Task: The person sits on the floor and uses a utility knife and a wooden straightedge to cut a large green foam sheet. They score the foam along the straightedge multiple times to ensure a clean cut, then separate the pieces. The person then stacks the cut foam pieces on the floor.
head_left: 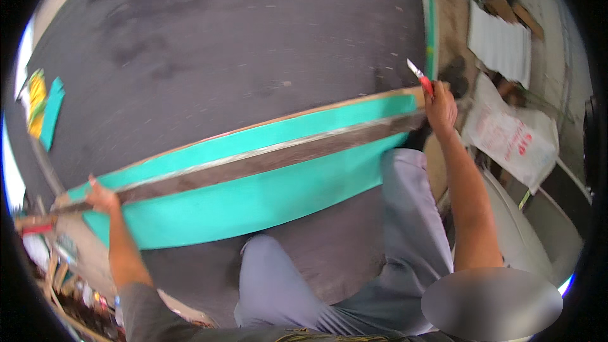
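A teal sheet (266, 202) lies across the dark work surface in front of my knees. Over it runs a long, dark straight bar (272, 158) with a pale edge, slanting up toward the right. My left hand (102, 197) grips the bar near its left end, thumb pointing up. At the other end, my right hand (441, 109) is closed round a red utility knife (425, 82), its blade bare and pointing up and left. That hand is beside the bar's right end; whether it touches the bar is hard to see. A thin brown strip (240, 132) borders the sheet's far edge.
The dark surface (266, 44) stretches away ahead, with small scraps on it. Yellow (37, 104) and teal pieces (52, 114) lie at the far left. On the right are a white corrugated sheet (500, 44), a white sack (510, 133) and a grey chair (516, 215). Clutter fills the lower left.
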The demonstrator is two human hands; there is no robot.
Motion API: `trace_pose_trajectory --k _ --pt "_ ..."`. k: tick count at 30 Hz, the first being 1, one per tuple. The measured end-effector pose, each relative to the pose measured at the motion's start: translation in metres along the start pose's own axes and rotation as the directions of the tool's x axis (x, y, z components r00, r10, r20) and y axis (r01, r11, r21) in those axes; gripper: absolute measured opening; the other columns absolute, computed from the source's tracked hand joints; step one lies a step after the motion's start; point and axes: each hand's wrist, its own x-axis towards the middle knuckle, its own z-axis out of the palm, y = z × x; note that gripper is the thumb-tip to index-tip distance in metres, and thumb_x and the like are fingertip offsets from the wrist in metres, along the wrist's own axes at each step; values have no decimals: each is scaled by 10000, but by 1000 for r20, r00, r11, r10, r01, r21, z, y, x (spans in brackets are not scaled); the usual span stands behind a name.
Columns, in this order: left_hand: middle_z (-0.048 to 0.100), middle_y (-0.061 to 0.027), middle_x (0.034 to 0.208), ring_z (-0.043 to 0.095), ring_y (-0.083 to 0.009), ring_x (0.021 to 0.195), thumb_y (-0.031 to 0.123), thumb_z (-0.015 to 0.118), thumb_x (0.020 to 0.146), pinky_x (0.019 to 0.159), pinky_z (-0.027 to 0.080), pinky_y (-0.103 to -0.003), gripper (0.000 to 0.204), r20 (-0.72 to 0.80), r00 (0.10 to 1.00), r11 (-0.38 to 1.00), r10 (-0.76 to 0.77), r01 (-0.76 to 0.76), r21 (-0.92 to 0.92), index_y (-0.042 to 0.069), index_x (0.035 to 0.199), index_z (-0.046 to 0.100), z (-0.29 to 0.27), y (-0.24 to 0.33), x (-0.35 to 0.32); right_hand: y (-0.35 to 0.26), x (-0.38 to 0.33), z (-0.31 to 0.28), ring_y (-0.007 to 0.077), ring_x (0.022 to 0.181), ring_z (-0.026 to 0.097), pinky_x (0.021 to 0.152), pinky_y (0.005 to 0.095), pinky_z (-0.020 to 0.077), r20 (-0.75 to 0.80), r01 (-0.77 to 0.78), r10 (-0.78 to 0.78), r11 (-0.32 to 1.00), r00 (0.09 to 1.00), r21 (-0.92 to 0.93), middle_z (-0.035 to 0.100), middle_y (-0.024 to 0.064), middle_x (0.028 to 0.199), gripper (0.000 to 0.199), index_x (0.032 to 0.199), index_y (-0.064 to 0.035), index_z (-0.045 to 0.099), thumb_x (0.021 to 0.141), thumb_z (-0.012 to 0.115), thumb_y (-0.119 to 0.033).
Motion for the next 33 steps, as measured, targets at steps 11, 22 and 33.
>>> trace_pose_trajectory --k 11,22,33 --pt "428 -49 1654 224 -342 1594 466 275 1132 1289 44 -610 504 22 979 971 201 -196 -134 306 1485 598 -65 78 -59 -456 -134 31 333 932 609 753 475 486 -126 197 -159 885 979 422 650 70 990 259 1062 -118 661 810 716 -110" --pt "479 -17 1612 226 -353 1589 478 312 1107 1281 9 -620 503 113 968 959 225 -200 -199 297 1435 648 -78 90 -69 -598 -164 16 320 1022 587 843 474 449 121 189 -247 912 961 363 628 66 1049 190 1042 -126 596 904 641 -249" --pt "490 -43 1568 170 -413 1587 416 444 1066 1246 1 -679 405 159 951 953 265 -233 -195 277 1312 733 -81 89 -71 -599 -157 10 329 1040 568 852 479 439 252 216 -293 931 922 294 598 85 1076 231 1067 -112 574 883 635 -236"
